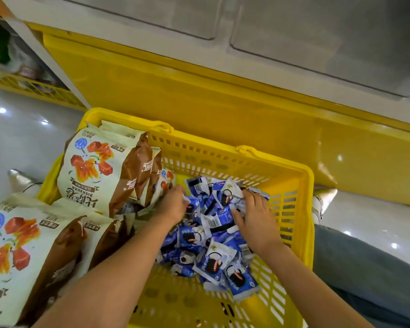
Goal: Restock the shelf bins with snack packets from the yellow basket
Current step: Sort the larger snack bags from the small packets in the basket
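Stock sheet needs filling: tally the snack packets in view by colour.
large cream-and-brown bags: at least 4, overlapping
small blue packets: at least 12, heaped, exact count unclear
Total: at least 16

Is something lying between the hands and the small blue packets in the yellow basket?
Nothing visible does. The left hand and right hand touch the blue packets; the big bags lie beside the pile, not over it.
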{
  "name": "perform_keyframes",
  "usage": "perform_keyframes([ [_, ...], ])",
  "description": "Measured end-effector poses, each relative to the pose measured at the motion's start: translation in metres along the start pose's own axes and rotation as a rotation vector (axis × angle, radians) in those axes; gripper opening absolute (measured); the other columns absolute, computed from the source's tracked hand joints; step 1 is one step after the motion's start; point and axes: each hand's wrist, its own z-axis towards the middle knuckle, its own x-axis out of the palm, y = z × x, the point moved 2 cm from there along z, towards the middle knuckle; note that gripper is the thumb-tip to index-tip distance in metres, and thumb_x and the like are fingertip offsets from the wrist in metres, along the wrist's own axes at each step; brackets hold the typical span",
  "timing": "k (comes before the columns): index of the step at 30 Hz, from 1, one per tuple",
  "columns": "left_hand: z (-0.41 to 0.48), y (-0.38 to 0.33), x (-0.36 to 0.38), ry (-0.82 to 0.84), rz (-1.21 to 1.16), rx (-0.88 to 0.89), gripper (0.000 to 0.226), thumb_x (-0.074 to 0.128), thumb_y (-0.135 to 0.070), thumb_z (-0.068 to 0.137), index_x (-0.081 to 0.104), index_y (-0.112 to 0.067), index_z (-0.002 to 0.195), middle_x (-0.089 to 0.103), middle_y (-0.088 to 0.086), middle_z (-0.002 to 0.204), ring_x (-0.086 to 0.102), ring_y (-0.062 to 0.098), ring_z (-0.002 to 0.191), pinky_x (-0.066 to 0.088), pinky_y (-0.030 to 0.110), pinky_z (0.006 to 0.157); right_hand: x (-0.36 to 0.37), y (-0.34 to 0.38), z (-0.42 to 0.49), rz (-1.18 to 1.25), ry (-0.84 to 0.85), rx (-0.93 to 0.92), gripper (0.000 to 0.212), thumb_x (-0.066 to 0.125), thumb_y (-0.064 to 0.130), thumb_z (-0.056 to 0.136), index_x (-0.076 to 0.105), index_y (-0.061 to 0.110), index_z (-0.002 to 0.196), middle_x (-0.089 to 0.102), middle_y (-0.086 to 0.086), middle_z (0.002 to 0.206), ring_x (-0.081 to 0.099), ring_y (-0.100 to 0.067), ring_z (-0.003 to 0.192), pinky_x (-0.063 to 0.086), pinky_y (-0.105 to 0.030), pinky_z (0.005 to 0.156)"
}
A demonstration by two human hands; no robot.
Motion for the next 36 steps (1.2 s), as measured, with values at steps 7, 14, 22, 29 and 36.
perform_keyframes([
  [7, -0.049, -0.018, -0.017, -0.227, -0.341, 0.211, 0.014, 0.054, -0.023, 0.092, 0.046, -0.023, 0.103, 0.057, -0.005, 0.094, 0.055, 0.007, 0.083, 0.038, 0.016, 0.063, -0.019, 0.027, -0.008, 0.223, -0.155, -0.214, 0.053, 0.045, 0.034, 0.097, 0.030, 0.014, 0.143, 0.034, -0.001, 0.145, 0.024, -0.014, 0.138, 0.011, -0.018, 0.111],
  [14, -0.104, -0.040, -0.038, -0.160, -0.328, 0.411, 0.025, 0.055, -0.029, 0.092, 0.045, -0.021, 0.114, 0.056, -0.012, 0.100, 0.052, -0.003, 0.087, 0.043, 0.006, 0.077, -0.033, 0.043, -0.019, 0.369, 0.118, -0.294, 0.036, 0.041, 0.044, 0.096, 0.052, 0.023, 0.124, 0.064, 0.005, 0.110, 0.059, -0.006, 0.089, 0.041, -0.009, 0.066],
  [22, -0.158, -0.054, -0.078, -0.267, -0.112, 0.576, 0.027, 0.045, -0.025, 0.093, 0.047, -0.031, 0.119, 0.044, -0.024, 0.110, 0.045, -0.007, 0.102, 0.035, 0.007, 0.085, -0.028, 0.024, -0.059, 0.200, 0.249, -0.260, 0.051, 0.043, 0.052, 0.093, 0.046, 0.020, 0.132, 0.057, 0.000, 0.128, 0.059, -0.014, 0.104, 0.039, -0.018, 0.077],
  [29, -0.218, -0.016, -0.167, -0.611, -0.085, 0.606, 0.023, 0.043, -0.025, 0.090, 0.049, -0.032, 0.111, 0.044, -0.020, 0.108, 0.043, -0.003, 0.104, 0.035, 0.016, 0.086, -0.013, 0.014, -0.080, -0.137, 0.359, -0.179, 0.045, 0.046, 0.041, 0.096, 0.040, 0.017, 0.133, 0.045, -0.007, 0.133, 0.048, -0.023, 0.118, 0.042, -0.034, 0.093],
  [36, -0.217, 0.057, -0.224, -0.526, -0.047, 0.055, 0.057, 0.062, -0.031, 0.085, 0.038, -0.015, 0.134, 0.039, 0.012, 0.134, 0.040, 0.028, 0.123, 0.035, 0.045, 0.103, -0.058, 0.113, -0.077, 0.161, 0.031, -0.402, 0.043, 0.042, 0.031, 0.099, 0.033, 0.018, 0.138, 0.041, -0.001, 0.137, 0.050, -0.016, 0.117, 0.043, -0.028, 0.095],
])
